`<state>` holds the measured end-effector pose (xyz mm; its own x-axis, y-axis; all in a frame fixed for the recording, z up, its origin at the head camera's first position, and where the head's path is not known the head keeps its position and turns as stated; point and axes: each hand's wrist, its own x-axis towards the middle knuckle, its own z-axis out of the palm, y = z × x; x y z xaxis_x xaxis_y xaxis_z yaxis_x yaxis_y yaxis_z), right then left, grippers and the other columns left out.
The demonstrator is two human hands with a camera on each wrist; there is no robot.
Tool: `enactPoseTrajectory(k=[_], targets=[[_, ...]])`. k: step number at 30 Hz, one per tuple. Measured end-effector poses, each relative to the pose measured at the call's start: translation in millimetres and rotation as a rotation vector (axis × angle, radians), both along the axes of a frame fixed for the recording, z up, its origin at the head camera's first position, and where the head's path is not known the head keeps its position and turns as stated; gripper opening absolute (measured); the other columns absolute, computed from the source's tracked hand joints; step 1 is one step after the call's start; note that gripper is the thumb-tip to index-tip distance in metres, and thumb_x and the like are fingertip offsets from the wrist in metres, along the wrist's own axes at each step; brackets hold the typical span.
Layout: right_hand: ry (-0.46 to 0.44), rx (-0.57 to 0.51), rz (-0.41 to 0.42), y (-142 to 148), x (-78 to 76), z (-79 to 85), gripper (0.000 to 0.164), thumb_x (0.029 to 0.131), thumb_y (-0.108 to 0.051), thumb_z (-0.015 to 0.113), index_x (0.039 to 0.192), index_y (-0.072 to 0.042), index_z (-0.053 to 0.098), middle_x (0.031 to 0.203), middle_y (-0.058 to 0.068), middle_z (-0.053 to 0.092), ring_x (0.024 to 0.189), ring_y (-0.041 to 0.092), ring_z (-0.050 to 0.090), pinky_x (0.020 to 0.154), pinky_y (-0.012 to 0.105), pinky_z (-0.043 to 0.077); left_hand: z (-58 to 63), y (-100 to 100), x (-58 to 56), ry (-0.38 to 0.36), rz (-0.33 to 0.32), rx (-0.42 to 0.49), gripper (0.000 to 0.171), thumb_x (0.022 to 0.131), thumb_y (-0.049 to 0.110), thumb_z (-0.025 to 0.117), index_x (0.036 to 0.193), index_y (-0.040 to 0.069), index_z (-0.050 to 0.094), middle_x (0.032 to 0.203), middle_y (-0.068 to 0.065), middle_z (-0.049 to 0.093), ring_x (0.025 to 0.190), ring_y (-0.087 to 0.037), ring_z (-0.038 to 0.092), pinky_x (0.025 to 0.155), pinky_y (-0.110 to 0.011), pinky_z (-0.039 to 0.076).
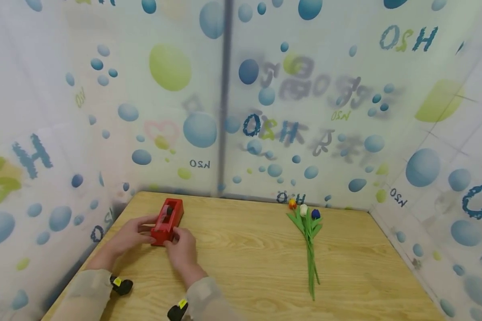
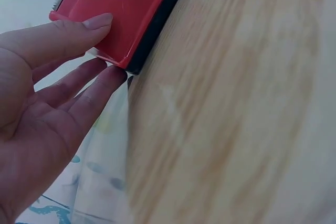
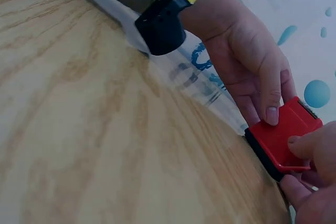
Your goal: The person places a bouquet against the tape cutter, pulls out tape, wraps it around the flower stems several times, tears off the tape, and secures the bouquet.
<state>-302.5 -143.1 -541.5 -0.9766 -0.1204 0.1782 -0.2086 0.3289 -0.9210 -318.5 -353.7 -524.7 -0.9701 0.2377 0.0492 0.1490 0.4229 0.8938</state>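
One wood-grain counter [image 1: 245,263] spread across the scene. On its right half lay one bunch of three tulips [image 1: 309,249]: one orange, one white, one dark blue, visible only in the head view. The left hand [image 1: 130,234] and right hand [image 1: 183,252] reached to the counter's left, both gripping one red tape dispenser [image 1: 169,225] from opposite sides, thumbs against its near end. The wrist views, unlike the head view, clearly revealed its black base [image 2: 156,31] and toothed cutter [image 3: 308,108].

glossy plastic tape dispenser [image 2: 134,14]; smooth wood-grained tabletop [image 1: 257,254]; matt cloth sleeves [image 1: 84,292]
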Motion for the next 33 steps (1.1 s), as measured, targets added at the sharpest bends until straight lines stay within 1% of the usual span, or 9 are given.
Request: enactPoseTrajectory(k=[4,7,10,12,17,20,24,27,33], targets=[[0.009,-0.014,0.051,3,-3.9,1.4,0.038,0.093,-0.01,0.083,0.131,-0.01,0.075,0.119,-0.002,0.071,0.111,0.006,0.068,0.093,0.018,0.061,1.9,2,1.3,-0.012,0.031,-0.027,0.07,0.095,0.003,0.076,0.159,0.001,0.046,0.16,-0.029,0.048,0.133,-0.049,0.062,0.099,-0.038,0.065],[0.029,-0.013,0.066,6,-6.6,0.9,0.036,0.094,-0.012,0.082,0.13,-0.013,0.076,0.117,-0.005,0.071,0.111,0.005,0.068,0.094,0.019,0.062,2.1,3,2.4,-0.008,0.045,-0.044,0.068,0.095,0.005,0.076,0.157,0.0,0.048,0.159,-0.03,0.049,0.134,-0.049,0.061,0.099,-0.037,0.065],[0.033,-0.008,0.06,7,-8.9,0.5,0.037,0.094,-0.014,0.083,0.13,-0.016,0.076,0.116,-0.007,0.071,0.111,0.004,0.068,0.096,0.019,0.061,2.7,4,3.2,-0.004,0.06,-0.049,0.066,0.095,0.006,0.077,0.156,0.0,0.05,0.158,-0.029,0.051,0.134,-0.049,0.061,0.097,-0.034,0.065],[0.04,0.002,0.049,7,-10.4,0.1,0.038,0.093,-0.015,0.084,0.131,-0.017,0.076,0.116,-0.007,0.073,0.11,0.004,0.068,0.096,0.02,0.061,3.1,3,3.5,0.005,0.056,-0.052,0.066,0.096,0.006,0.076,0.156,-0.001,0.05,0.158,-0.03,0.05,0.134,-0.05,0.061,0.097,-0.035,0.065],[0.06,0.021,0.033,8,-13.7,-2.4,0.039,0.09,-0.015,0.087,0.128,-0.015,0.078,0.113,-0.004,0.075,0.104,0.004,0.069,0.093,0.02,0.061,2.4,3,4.6,-0.005,0.068,-0.052,0.064,0.096,0.006,0.076,0.155,0.0,0.051,0.157,-0.03,0.051,0.135,-0.049,0.061,0.098,-0.036,0.065],[0.075,0.019,0.035,9,-14.7,-3.6,0.04,0.089,-0.013,0.088,0.127,-0.013,0.078,0.114,-0.001,0.076,0.103,0.006,0.07,0.092,0.022,0.062,2.0,4,5.1,-0.024,0.092,-0.042,0.064,0.095,0.006,0.077,0.154,0.001,0.053,0.157,-0.028,0.052,0.135,-0.048,0.061,0.099,-0.037,0.065],[0.044,0.004,0.025,10,-13.5,-4.0,0.04,0.089,-0.013,0.088,0.128,-0.014,0.078,0.117,-0.002,0.078,0.106,0.006,0.071,0.094,0.022,0.062,1.7,7,5.4,-0.031,0.083,-0.028,0.064,0.095,0.005,0.077,0.153,-0.002,0.053,0.156,-0.03,0.052,0.134,-0.049,0.062,0.099,-0.04,0.065],[0.022,-0.007,0.017,11,-12.3,-3.5,0.04,0.089,-0.013,0.087,0.128,-0.015,0.078,0.119,-0.004,0.078,0.107,0.005,0.071,0.094,0.022,0.062,1.9,9,5.8,-0.032,0.068,-0.011,0.064,0.095,0.004,0.077,0.154,-0.003,0.052,0.156,-0.031,0.052,0.133,-0.049,0.062,0.097,-0.039,0.065],[0.031,-0.042,0.016,16,-10.8,-3.4,0.039,0.088,-0.012,0.088,0.126,-0.014,0.079,0.114,-0.004,0.079,0.102,0.005,0.071,0.089,0.021,0.062,2.6,15,5.9,-0.025,0.065,0.01,0.064,0.094,0.001,0.077,0.153,-0.004,0.052,0.154,-0.032,0.053,0.131,-0.049,0.064,0.094,-0.037,0.066]])
